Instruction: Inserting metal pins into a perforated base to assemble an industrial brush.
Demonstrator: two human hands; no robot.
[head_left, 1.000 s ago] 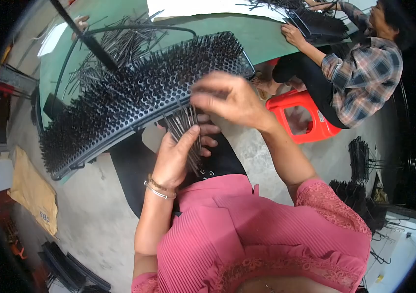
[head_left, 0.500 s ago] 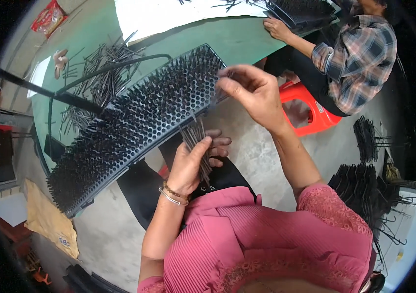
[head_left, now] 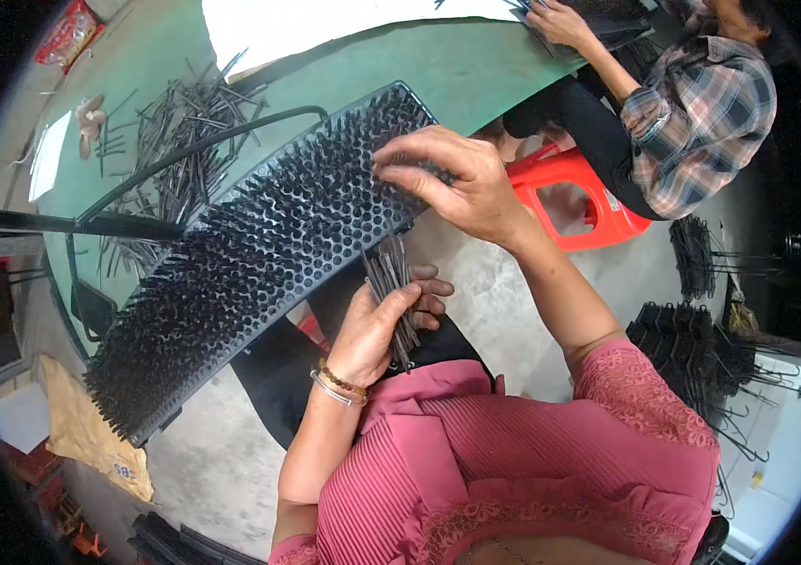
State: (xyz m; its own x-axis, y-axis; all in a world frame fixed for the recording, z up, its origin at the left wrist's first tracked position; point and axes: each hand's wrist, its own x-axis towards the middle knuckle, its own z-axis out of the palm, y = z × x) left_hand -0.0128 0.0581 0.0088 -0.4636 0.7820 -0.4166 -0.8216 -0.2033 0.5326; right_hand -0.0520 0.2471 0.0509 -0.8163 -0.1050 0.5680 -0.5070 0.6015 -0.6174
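My left hand (head_left: pixel 368 325) is wrapped round a loose bundle of thin dark sticks (head_left: pixel 387 273), just below the near edge of a long black board (head_left: pixel 311 275). Rows of round holes cover this board, and many short dark sticks stand upright in them. Toward its right end, along the near side, more holes show bare. Over that end my right hand (head_left: pixel 466 184) is held with thumb and forefinger curled close together at the sticks. Whatever lies between those fingertips is too small to make out.
Loose sticks (head_left: pixel 179 132) lie piled on the green table (head_left: pixel 419 68) behind the board. A black metal arm (head_left: pixel 33 221) stands at left. A co-worker in a plaid shirt (head_left: pixel 702 122) sits far right beside a red stool (head_left: pixel 589 202). Black hooked racks (head_left: pixel 678 344) hang at right.
My right hand has moved left and down, from beside the board's right end to over its holes. My left hand has shifted slightly right with the bundle.
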